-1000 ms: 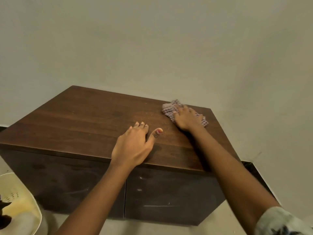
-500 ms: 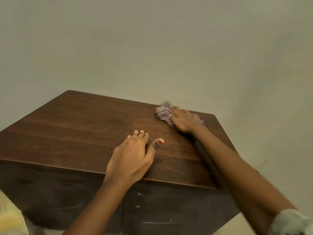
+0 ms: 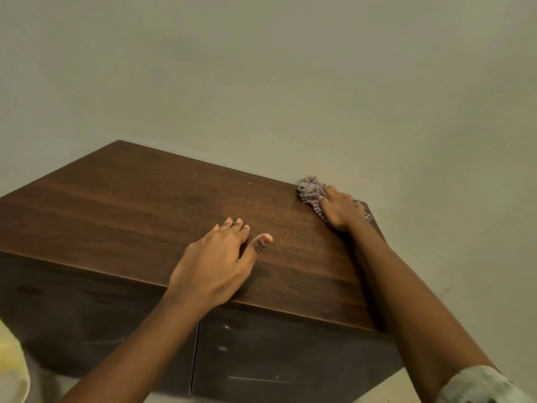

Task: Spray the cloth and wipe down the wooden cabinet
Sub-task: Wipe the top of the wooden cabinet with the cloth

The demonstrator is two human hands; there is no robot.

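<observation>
Right hand (image 3: 340,212) presses cloth (image 3: 309,192) at cabinet (image 3: 145,205) top's far right corner; overshoot drops it. Left hand (image 3: 215,266) flat, empty.

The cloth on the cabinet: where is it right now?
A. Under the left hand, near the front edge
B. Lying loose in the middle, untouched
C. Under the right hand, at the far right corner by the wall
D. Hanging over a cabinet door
C: the checked cloth lies bunched under the right hand at the cabinet top's far right corner; the left hand rests flat on bare wood.
</observation>
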